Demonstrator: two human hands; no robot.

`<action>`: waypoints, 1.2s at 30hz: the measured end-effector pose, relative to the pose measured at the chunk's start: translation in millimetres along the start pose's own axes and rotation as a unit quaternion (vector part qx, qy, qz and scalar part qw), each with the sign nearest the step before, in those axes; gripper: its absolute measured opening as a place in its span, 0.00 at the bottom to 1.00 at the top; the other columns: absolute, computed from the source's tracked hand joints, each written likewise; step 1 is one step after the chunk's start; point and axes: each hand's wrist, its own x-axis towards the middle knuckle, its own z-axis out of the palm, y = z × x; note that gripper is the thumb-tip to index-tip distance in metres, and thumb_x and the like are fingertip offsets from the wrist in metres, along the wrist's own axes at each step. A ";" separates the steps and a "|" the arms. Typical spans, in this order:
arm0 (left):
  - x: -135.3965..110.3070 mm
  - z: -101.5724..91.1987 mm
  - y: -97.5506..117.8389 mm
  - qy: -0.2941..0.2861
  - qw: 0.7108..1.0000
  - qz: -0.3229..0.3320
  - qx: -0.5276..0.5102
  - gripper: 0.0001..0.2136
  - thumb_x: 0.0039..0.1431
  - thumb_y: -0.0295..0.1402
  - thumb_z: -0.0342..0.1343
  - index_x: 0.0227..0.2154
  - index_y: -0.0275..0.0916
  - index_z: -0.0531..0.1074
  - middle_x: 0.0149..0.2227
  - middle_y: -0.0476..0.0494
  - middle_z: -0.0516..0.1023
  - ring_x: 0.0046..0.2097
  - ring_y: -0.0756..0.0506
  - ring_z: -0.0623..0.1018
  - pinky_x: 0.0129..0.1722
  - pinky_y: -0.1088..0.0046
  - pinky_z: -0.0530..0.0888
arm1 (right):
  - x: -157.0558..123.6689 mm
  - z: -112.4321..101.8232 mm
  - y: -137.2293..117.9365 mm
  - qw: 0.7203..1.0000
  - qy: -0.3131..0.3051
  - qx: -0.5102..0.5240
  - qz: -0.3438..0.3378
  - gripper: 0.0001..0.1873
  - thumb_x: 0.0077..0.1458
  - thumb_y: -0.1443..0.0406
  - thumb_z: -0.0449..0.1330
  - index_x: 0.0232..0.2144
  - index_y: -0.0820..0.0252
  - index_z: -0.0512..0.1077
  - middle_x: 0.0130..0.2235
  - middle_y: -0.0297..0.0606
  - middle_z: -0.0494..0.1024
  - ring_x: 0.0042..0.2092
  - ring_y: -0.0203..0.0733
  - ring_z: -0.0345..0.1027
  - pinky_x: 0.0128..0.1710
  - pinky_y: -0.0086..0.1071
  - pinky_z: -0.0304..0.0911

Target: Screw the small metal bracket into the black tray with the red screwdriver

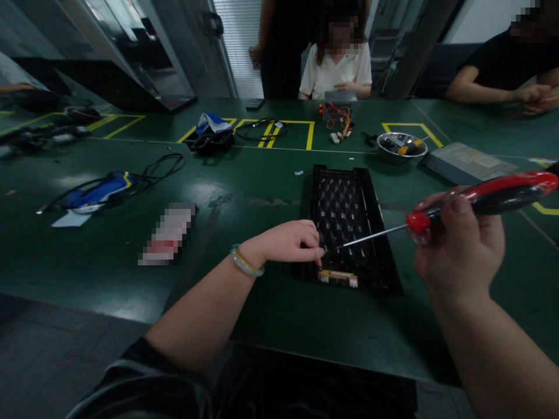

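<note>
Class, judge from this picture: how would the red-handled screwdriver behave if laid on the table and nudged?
The screwdriver would probably roll: its handle looks rounded and smooth. Its thin metal shaft looks stiff, not floppy. The right hand holds it up alone, so it is likely light.

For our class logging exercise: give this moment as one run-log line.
left hand: fingertips on black tray | right hand: holds red screwdriver, tip over tray | green table

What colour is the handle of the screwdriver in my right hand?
Red with black, on the screwdriver handle in the right hand; head view.
</note>
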 end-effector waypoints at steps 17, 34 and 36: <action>0.5 0.3 0.0 0.000 1.000 0.003 0.021 0.14 0.66 0.35 0.51 0.32 0.41 0.81 0.31 0.48 0.79 0.40 0.48 0.73 0.46 0.70 0.68 | 13.7 -9.3 17.3 0.996 0.085 -0.015 0.003 0.09 0.50 0.65 0.65 0.30 0.58 0.66 0.22 0.28 0.72 0.15 0.27 0.51 0.13 0.28 0.42; -0.2 0.6 -0.2 0.008 1.000 0.000 0.016 0.14 0.66 0.36 0.51 0.31 0.43 0.81 0.31 0.48 0.79 0.40 0.48 0.74 0.47 0.69 0.68 | 15.4 -14.4 31.2 0.994 0.111 -0.020 0.012 0.10 0.49 0.66 0.63 0.32 0.57 0.65 0.23 0.27 0.71 0.16 0.28 0.52 0.14 0.28 0.42; -0.1 0.4 -0.1 0.007 1.000 0.000 0.019 0.14 0.66 0.36 0.51 0.31 0.42 0.81 0.31 0.48 0.79 0.40 0.48 0.74 0.47 0.69 0.68 | 16.5 -15.4 33.5 0.993 0.117 -0.018 0.008 0.10 0.47 0.66 0.63 0.31 0.57 0.64 0.22 0.27 0.71 0.15 0.27 0.52 0.14 0.29 0.42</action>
